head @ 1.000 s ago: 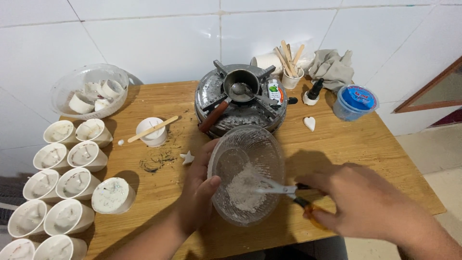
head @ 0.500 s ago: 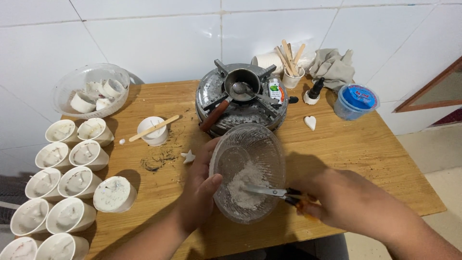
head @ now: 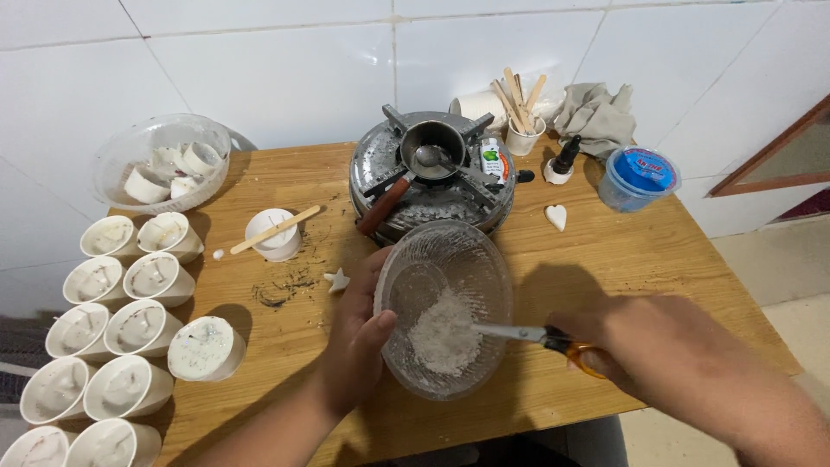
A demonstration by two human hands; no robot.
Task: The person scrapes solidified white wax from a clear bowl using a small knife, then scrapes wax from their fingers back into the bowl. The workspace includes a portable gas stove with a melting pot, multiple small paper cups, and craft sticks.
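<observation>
A clear glass bowl [head: 450,259] holding white powder [head: 445,333] sits tilted on the wooden table [head: 657,259]. My left hand [head: 359,333] grips its left rim, thumb over the edge. My right hand [head: 657,355] holds orange-handled scissors [head: 540,335] whose closed blades reach into the powder from the right.
Behind the bowl is a round metal stove [head: 424,177] with a small pot [head: 432,151]. Several white cups [head: 130,303] fill the left side, with a clear bowl of cups [head: 160,164] behind. A blue-lidded tub [head: 640,177], stick cup [head: 523,130], dropper bottle [head: 562,164] and heart shape [head: 556,216] sit back right.
The scissor blades have shifted lower and further right in the powder. My right hand has drawn back a little to the right. My left hand keeps its hold on the bowl's rim.
</observation>
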